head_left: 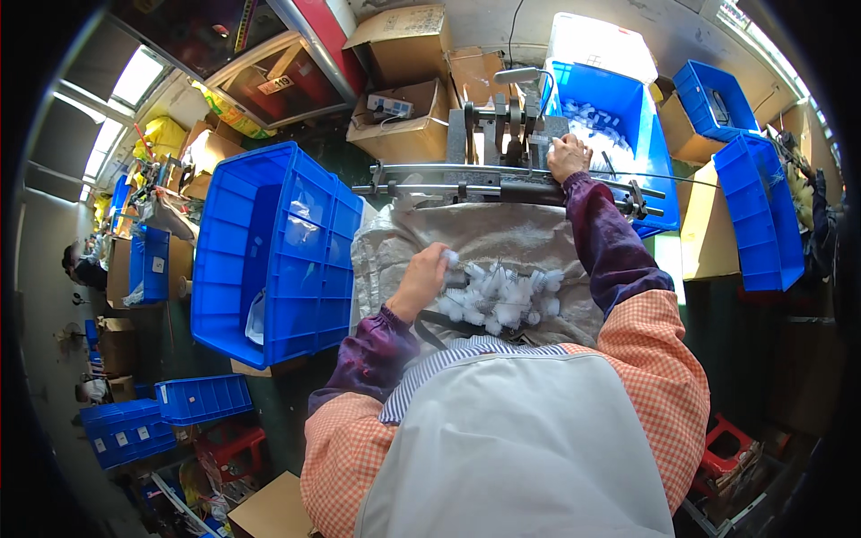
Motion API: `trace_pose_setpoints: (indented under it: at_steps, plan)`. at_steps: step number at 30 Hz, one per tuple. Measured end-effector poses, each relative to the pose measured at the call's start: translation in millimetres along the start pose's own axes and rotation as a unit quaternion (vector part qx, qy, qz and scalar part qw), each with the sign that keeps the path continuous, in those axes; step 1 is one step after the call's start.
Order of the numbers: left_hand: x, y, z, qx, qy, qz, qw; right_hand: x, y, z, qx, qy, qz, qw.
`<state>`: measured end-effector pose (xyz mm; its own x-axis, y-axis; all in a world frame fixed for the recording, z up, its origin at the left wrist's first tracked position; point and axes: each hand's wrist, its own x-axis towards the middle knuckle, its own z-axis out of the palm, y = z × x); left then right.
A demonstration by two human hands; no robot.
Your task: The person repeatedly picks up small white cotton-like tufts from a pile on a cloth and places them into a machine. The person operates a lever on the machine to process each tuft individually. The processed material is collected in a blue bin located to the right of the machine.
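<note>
Over the grey cloth (pixel 377 251) across my lap, my left hand (pixel 420 282) pinches a small white translucent plastic piece (pixel 451 257). Just right of it, a loose heap of similar white plastic pieces (pixel 502 300) lies on the cloth. My right hand (pixel 569 158) reaches forward to the right side of a dark metal bench machine (pixel 489 134). Its fingers are closed by a pale piece (pixel 540 140) at the machine; what they grip is partly hidden. Polished horizontal rods (pixel 430 169) run across the machine's near side.
A blue bin (pixel 628 108) holding white pieces stands right of the machine. A large blue crate (pixel 269 260) lies tipped on its side at my left. Cardboard boxes (pixel 401 130) are stacked behind. Another blue crate (pixel 759 212) stands far right, and a red stool (pixel 722 446) is low right.
</note>
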<state>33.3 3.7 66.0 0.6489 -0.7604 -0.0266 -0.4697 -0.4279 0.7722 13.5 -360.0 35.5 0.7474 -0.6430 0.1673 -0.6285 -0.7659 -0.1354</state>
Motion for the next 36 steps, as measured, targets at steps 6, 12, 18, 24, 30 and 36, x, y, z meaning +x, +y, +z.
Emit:
trace_pose_setpoints:
  at_steps: [6,12,18,24,30,36]
  plan:
    - [9,21,7,-0.104,-0.027,0.026,0.994,23,30,-8,-0.082,-0.056,-0.034,0.995]
    - [16,45,14,-0.162,-0.035,0.031,0.986,23,63,-45,-0.068,0.042,0.119,0.99]
    - [37,63,28,-0.229,0.008,0.06,0.972,-89,-16,-74,0.433,-0.218,-0.252,0.838]
    - [26,47,22,-0.048,-0.04,-0.028,0.998,-67,-17,-53,0.369,-0.126,-0.171,0.905]
    - [-27,-18,50,0.195,-0.261,-0.014,0.945,5,8,5,0.059,0.089,-0.085,0.991]
    - [-30,-34,56,0.165,-0.227,0.01,0.96,17,8,17,0.023,0.038,-0.09,0.995]
